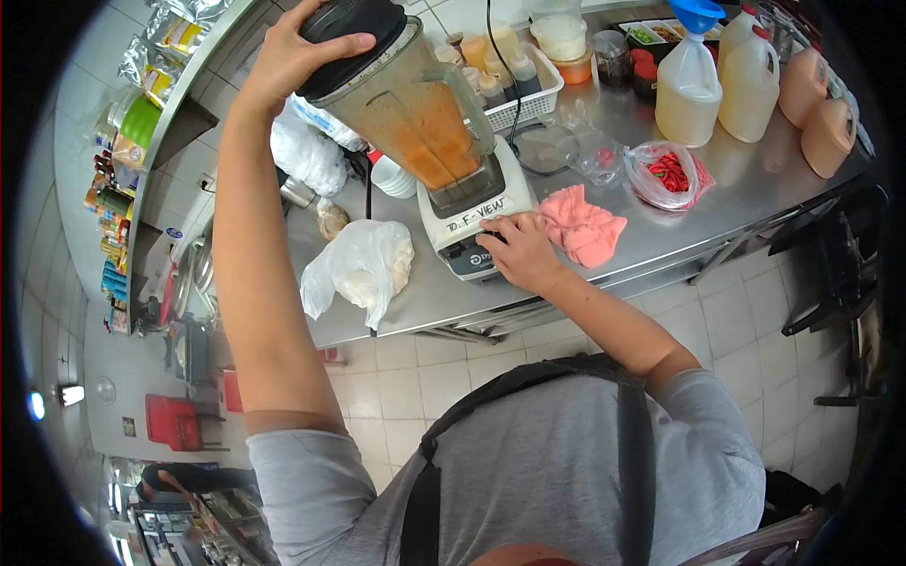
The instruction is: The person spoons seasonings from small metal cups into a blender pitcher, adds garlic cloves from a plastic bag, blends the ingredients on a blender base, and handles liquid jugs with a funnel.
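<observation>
A blender jar (415, 123) with orange-brown mixture in it stands on a white blender base (477, 212) hand-lettered "TO.F-VIEW". My left hand (293, 57) is clamped over the black blender lid (354, 42), thumb across its top. Lower down, my right hand (524, 253) rests on the base's dark control panel (464, 257), fingers spread; the control under them is hidden. Touching distance to its right lies a crumpled pink cloth (580, 226). Left of the base sits a white plastic bag (363, 269) with pale contents.
Behind the blender, a white basket (528, 104) holds squeeze bottles. An open bag of red chilies (670, 174) and several jugs (689, 90) stand rightward on the steel counter (444, 316). A black cord (514, 104) runs behind the base. Another person (193, 476) is at lower left.
</observation>
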{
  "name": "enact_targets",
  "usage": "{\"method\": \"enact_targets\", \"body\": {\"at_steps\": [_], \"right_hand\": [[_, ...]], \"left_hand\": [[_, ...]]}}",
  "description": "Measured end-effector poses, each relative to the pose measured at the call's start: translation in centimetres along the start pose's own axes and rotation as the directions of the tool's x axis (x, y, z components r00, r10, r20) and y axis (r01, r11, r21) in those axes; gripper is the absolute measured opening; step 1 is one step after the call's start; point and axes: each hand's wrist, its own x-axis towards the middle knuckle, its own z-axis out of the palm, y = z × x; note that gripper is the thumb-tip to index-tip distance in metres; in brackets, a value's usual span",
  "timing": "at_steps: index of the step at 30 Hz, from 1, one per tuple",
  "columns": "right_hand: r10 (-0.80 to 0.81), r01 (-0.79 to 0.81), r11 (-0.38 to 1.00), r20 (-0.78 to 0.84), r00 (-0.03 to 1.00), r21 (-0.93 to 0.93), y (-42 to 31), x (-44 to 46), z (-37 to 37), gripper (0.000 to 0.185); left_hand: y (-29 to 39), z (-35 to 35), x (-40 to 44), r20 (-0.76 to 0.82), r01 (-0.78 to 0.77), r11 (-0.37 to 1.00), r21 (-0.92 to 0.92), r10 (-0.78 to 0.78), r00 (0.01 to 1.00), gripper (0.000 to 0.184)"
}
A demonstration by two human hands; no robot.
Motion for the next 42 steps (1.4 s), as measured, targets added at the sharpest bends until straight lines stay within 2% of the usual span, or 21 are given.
{"method": "enact_targets", "body": {"at_steps": [3,5,7,13,18,20,24,27,29,36,39,42], "right_hand": [[-0.010,0.010,1.000,-0.011,1.000,0.011,0.0,0.0,-0.1,0.025],[-0.009,0.009,1.000,-0.017,1.000,0.027,0.0,0.1,-0.2,0.025],[-0.005,0.006,0.999,-0.021,1.000,0.045,0.0,0.1,-0.2,0.024],[-0.003,0.003,1.000,-0.023,1.000,0.026,0.1,0.0,0.1,0.022],[-0.005,0.005,1.000,-0.039,0.999,0.007,0.1,0.0,0.3,0.020],[-0.007,0.006,1.000,-0.045,0.999,-0.002,0.1,-0.1,0.3,0.020],[-0.013,0.013,1.000,-0.051,0.999,0.001,0.1,0.0,0.1,0.019],[-0.020,0.020,1.000,-0.057,0.998,0.003,0.0,0.2,-0.3,0.019],[-0.021,0.021,1.000,-0.055,0.998,0.003,0.0,0.2,-0.4,0.020],[-0.016,0.017,1.000,-0.049,0.999,0.019,0.1,0.2,-0.6,0.019],[-0.016,0.018,0.999,-0.042,0.999,0.026,0.1,0.1,-0.6,0.019],[-0.018,0.019,0.999,-0.040,0.999,0.027,0.1,0.1,-0.6,0.019]], "left_hand": [[1.7,0.6,-1.0,-0.013,0.042,0.999,0.018,-0.042,0.999,0.072],[-0.2,0.9,0.1,-0.017,0.014,0.997,0.074,-0.012,1.000,0.071],[-0.7,1.0,0.2,0.013,-0.065,0.998,-0.027,0.065,0.998,0.070],[-1.0,1.1,0.3,0.041,-0.017,0.997,-0.081,0.020,0.999,0.067],[-0.8,1.3,0.2,0.036,-0.041,0.999,-0.032,0.042,0.998,0.068],[-0.6,1.3,0.1,0.045,0.008,1.000,-0.021,-0.007,0.999,0.070],[-0.7,1.3,0.3,0.078,-0.018,0.999,-0.049,0.022,0.997,0.071],[-0.4,1.3,0.1,0.047,-0.007,1.000,-0.001,0.007,0.999,0.071],[-0.1,1.5,0.0,0.044,0.069,0.998,0.011,-0.070,0.997,0.072],[-0.5,1.5,0.1,0.035,0.020,0.999,0.025,-0.021,0.999,0.071],[-0.2,1.5,-0.1,0.053,0.049,0.999,-0.017,-0.048,0.997,0.070],[0.2,1.6,-0.2,0.024,0.081,0.996,0.024,-0.082,0.996,0.070]]}}
